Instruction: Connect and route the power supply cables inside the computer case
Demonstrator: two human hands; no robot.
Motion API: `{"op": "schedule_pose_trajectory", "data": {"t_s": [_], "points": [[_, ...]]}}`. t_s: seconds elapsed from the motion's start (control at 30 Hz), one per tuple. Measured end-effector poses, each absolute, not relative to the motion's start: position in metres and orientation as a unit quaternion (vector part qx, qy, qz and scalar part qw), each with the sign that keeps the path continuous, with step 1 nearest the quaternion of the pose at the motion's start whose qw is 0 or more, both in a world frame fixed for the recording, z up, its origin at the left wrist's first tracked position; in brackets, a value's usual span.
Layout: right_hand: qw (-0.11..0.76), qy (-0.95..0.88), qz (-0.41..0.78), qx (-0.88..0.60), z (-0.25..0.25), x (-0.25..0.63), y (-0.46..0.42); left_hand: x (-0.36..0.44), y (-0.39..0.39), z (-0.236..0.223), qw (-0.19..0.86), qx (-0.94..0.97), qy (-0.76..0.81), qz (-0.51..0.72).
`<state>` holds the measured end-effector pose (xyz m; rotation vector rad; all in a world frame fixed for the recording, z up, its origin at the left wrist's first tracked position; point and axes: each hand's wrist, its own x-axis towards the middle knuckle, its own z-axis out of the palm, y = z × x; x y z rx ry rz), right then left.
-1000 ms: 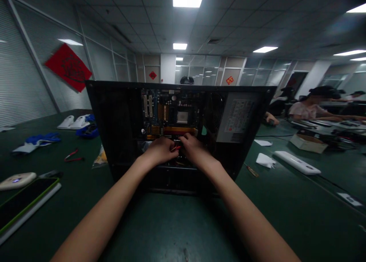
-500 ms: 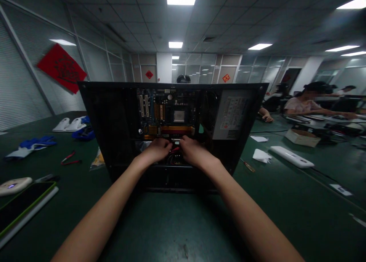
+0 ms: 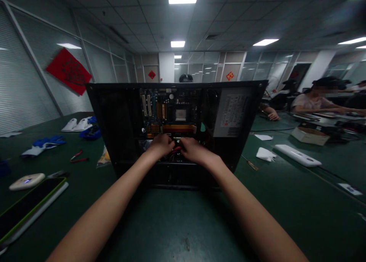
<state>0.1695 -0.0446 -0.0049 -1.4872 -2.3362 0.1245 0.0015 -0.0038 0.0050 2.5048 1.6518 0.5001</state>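
Note:
A black computer case point(image 3: 177, 174) stands on the table with its open side facing me. Inside it, the motherboard point(image 3: 168, 102) is upright, and the power supply point(image 3: 236, 111) fills the upper right. Both my hands reach into the lower middle of the case, below the red and yellow memory slots point(image 3: 180, 128). My left hand point(image 3: 161, 144) has its fingers pinched together; what lies between them is hidden. Close beside it, my right hand point(image 3: 193, 149) is closed at a red cable point(image 3: 176, 149) that runs between the two hands. Its fingertips are mostly hidden.
To the left lie blue-white gloves point(image 3: 47, 143), a small red-black cable point(image 3: 78, 157), a phone point(image 3: 31, 201) and a plastic bag point(image 3: 103, 157). On the right are a screwdriver point(image 3: 252, 165), a white power strip point(image 3: 297, 155) and a small box point(image 3: 310, 136). Another person point(image 3: 317, 100) sits beyond.
The view has turned slightly left, so the surroundings shift right. My hands stay inside the case, closed, and have moved only a little.

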Motion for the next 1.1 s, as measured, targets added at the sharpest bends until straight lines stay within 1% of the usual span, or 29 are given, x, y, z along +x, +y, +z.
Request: {"op": "schedule_pose_trajectory", "data": {"t_s": [0.33, 0.67, 0.97, 1.1], "points": [[0.223, -0.822, 0.088, -0.517, -0.008, 0.171, -0.042, 0.005, -0.013, 0.012, -0.008, 0.824, 0.548, 0.146], [0.233, -0.830, 0.072, -0.501, -0.012, 0.172, -0.038, 0.009, -0.018, 0.016, -0.023, 0.843, 0.525, 0.118], [0.209, -0.824, 0.073, -0.521, -0.008, 0.173, -0.038, 0.010, -0.007, 0.017, -0.001, 0.823, 0.559, 0.106], [0.193, -0.815, 0.054, -0.544, -0.006, 0.173, -0.038, 0.016, -0.008, 0.020, -0.009, 0.801, 0.587, 0.116]]}}
